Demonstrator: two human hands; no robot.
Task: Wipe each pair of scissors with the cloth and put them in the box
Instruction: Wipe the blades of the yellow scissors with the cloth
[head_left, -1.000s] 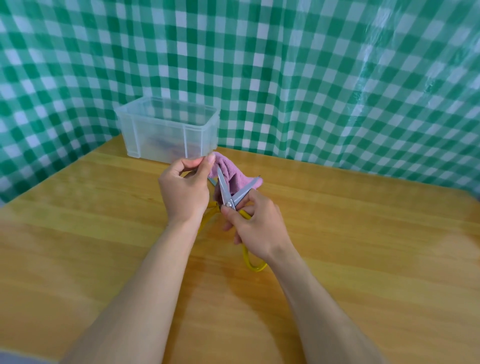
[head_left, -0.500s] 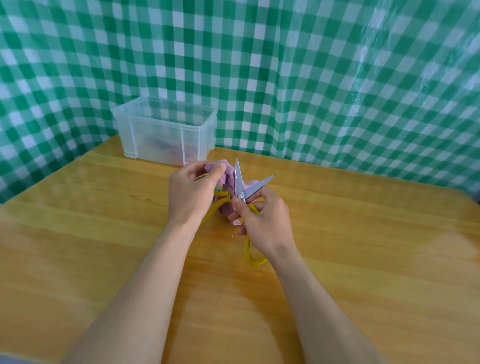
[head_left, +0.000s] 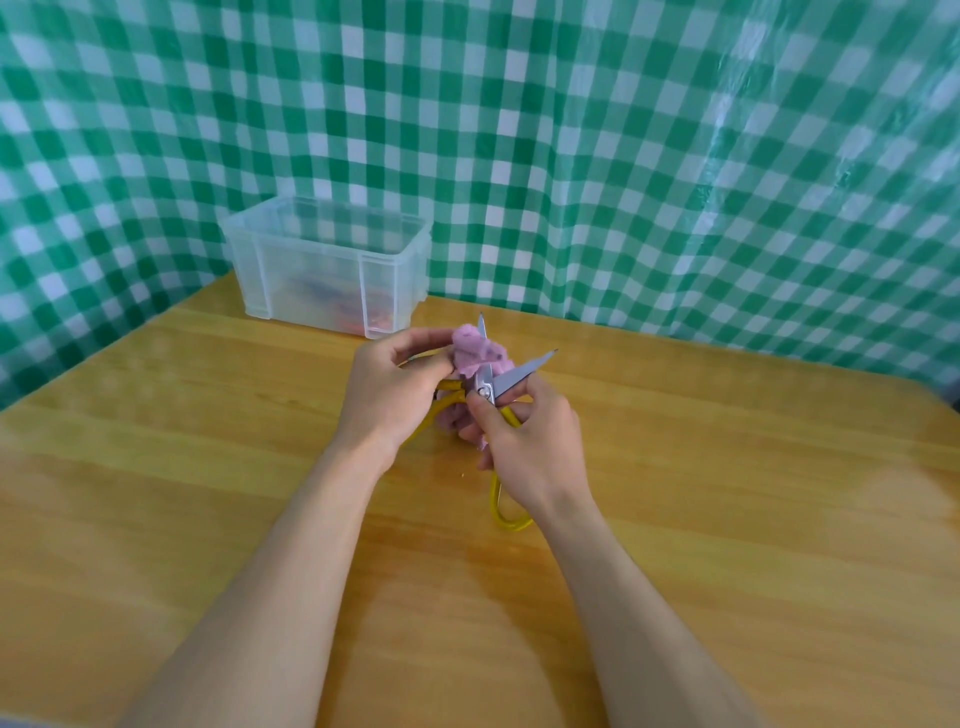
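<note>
A: Pink cloth (head_left: 474, 352): what has it done in the last second?

B: Half a second back it sat mostly tucked behind the left hand (head_left: 389, 389). Now it is bunched over one blade of the scissors (head_left: 506, 382), with only that blade's tip poking out above it.

A: So the wiping is underway?

B: I'd judge so. One blade is being rubbed and the other is bare, so this pair isn't ready for the box (head_left: 311, 270) yet.

A: Who holds what?

B: The left hand's fingers curl round the cloth and press it on the blade. The right hand (head_left: 530, 441) pinches the scissors at the pivot between thumb and forefinger, its other fingers curled by the yellow handle.

A: Which way do they point?

B: They're held above the middle of the table (head_left: 727, 519), long axis running from near edge to far edge, tips away from the person. The blades spread in a V. The wrapped one aims at the far edge and the bare one slants toward the far right corner. One yellow loop hangs toward the near edge.

A: And the box?

B: Far left corner, well apart from both hands.
</note>
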